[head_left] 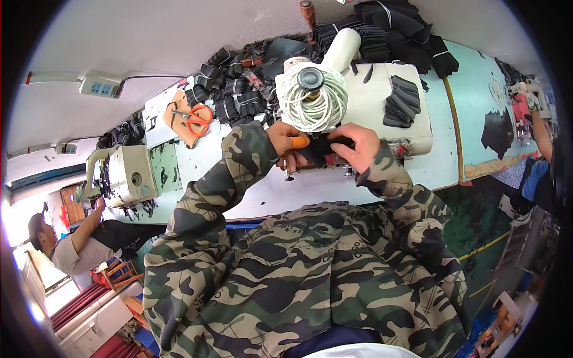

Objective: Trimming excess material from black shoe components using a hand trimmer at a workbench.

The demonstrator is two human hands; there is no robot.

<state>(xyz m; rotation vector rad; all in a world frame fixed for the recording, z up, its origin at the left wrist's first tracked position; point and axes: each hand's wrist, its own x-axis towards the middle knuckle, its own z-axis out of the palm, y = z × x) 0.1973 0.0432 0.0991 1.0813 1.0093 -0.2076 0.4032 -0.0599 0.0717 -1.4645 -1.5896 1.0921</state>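
Observation:
Both hands are at the near side of a cream-coloured machine (413, 134) that looks like a sewing or leather-working machine. My left hand (285, 143), with an orange cover on one finger, is closed on the left part of a small black material piece (320, 156). From the other side, my right hand (362, 147) pinches the same piece, its fingers bent over the top. The piece lies low at the machine's front, and its far edge is hidden. Above it, a coil of white cord (307, 110) hangs around the machine head under a dark round knob (310, 79).
Stacked black pieces (403, 101) lie on the machine bed. Tied black bundles (236, 89) crowd the back of the table. Orange-handled scissors (198, 119) rest on brown card (179, 113). Co-workers sit at a left machine (128, 173) and a right machine (525, 104).

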